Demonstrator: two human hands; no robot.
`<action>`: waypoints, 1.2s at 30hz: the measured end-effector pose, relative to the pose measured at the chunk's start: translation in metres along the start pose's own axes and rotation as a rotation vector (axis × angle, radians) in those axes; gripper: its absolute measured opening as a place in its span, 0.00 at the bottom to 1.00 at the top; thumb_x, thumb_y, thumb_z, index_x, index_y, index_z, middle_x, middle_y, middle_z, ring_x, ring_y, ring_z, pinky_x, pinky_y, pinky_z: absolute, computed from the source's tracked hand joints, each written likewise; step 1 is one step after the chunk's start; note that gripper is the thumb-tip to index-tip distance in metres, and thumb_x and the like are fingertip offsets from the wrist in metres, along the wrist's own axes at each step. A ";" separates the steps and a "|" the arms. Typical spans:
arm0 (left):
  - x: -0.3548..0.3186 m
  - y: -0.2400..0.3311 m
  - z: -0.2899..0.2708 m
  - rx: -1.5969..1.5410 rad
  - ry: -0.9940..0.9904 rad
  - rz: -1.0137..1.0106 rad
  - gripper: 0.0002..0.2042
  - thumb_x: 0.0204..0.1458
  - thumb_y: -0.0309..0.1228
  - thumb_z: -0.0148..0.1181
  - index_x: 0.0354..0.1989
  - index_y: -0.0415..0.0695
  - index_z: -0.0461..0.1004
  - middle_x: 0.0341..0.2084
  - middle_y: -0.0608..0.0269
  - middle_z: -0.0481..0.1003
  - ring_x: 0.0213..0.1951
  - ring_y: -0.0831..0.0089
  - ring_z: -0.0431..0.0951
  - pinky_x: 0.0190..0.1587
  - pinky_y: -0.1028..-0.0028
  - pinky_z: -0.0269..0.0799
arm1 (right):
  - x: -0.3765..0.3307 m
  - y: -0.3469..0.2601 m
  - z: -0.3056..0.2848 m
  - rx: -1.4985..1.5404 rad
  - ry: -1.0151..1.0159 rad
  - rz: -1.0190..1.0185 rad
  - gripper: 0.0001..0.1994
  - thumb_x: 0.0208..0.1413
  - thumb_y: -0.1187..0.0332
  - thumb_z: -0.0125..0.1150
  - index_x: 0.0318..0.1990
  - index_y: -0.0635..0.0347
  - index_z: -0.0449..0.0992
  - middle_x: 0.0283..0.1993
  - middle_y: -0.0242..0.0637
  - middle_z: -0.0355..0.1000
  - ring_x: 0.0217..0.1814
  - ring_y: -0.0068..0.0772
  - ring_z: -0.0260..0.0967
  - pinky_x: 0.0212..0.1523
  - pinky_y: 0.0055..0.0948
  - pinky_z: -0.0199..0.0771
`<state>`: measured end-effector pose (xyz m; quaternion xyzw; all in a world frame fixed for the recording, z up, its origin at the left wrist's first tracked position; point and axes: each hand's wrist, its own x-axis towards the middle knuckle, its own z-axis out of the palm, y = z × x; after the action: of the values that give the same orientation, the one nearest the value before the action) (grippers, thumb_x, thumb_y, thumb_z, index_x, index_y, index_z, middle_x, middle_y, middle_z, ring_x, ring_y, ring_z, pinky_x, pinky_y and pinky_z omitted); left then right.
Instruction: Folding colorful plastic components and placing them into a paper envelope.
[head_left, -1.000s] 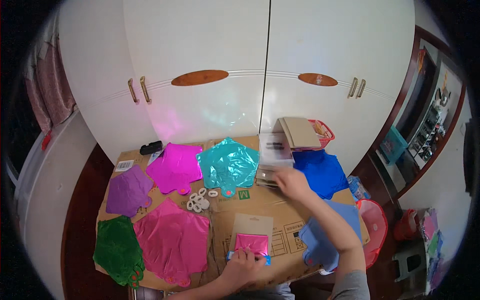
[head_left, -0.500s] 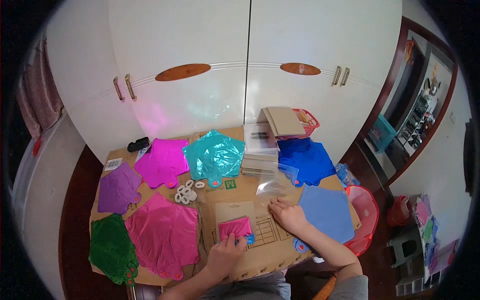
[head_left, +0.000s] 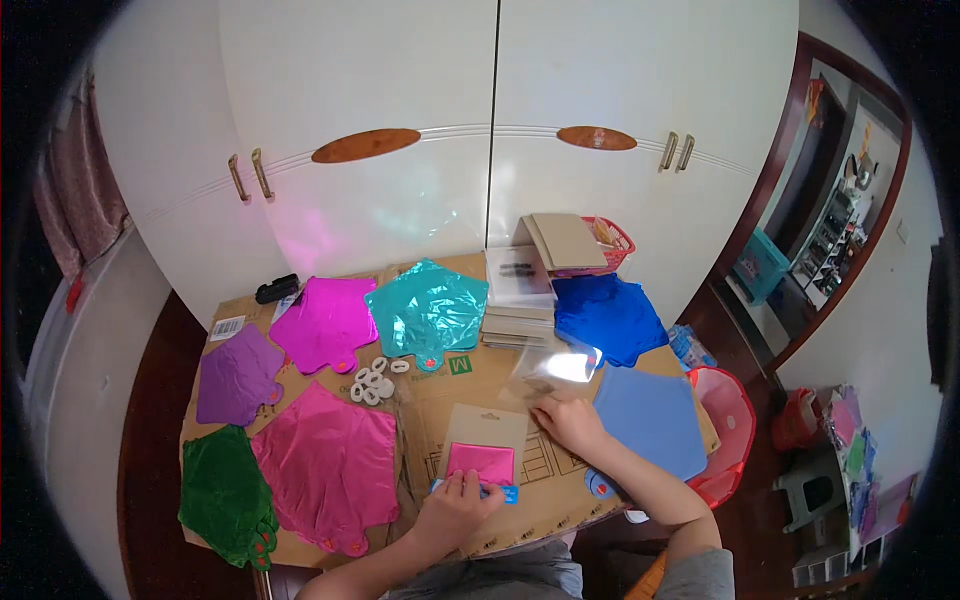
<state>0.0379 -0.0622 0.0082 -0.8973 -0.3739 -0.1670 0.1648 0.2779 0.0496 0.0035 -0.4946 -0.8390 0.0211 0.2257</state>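
As the left hand point(head_left: 462, 507) rests its fingers over the pink packet point(head_left: 483, 460) by the cardboard tabletop's point(head_left: 545, 505) near edge, grip closure impossible to tell, the right hand point(head_left: 568, 425) pinches a clear bag point(head_left: 532, 372) farther right; bare room opens between, brown cards point(head_left: 517, 328) stacked toward the far edge.

Wht wardrobe point(head_left: 360, 70) w/ brass handles point(head_left: 262, 174); dk floor point(head_left: 155, 410); pinkish curtain point(head_left: 85, 190).

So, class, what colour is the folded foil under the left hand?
The foil is bright pink, best seen in the head view.
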 end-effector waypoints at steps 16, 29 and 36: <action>-0.002 0.002 0.004 -0.034 0.034 0.095 0.07 0.48 0.32 0.50 0.35 0.46 0.66 0.32 0.44 0.74 0.34 0.55 0.79 0.34 0.65 0.76 | 0.002 -0.044 0.018 -0.041 0.073 -0.354 0.05 0.43 0.69 0.59 0.29 0.56 0.73 0.26 0.32 0.65 0.31 0.34 0.69 0.29 0.31 0.72; 0.020 -0.013 0.025 0.047 0.077 0.137 0.09 0.45 0.33 0.52 0.34 0.45 0.67 0.31 0.47 0.74 0.33 0.58 0.79 0.33 0.67 0.77 | 0.005 -0.053 0.008 -0.034 -0.089 -0.408 0.07 0.43 0.70 0.56 0.31 0.58 0.73 0.32 0.38 0.68 0.38 0.37 0.69 0.37 0.31 0.72; 0.024 -0.016 0.017 0.042 0.179 0.046 0.07 0.46 0.32 0.52 0.33 0.47 0.69 0.34 0.51 0.76 0.33 0.63 0.80 0.32 0.70 0.78 | -0.020 -0.054 0.021 1.067 0.486 0.487 0.21 0.55 0.67 0.54 0.56 0.60 0.62 0.52 0.38 0.65 0.54 0.38 0.64 0.52 0.32 0.67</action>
<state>0.0455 -0.0297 0.0061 -0.8834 -0.3405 -0.2349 0.2203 0.2338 0.0090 -0.0089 -0.4815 -0.5013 0.3741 0.6139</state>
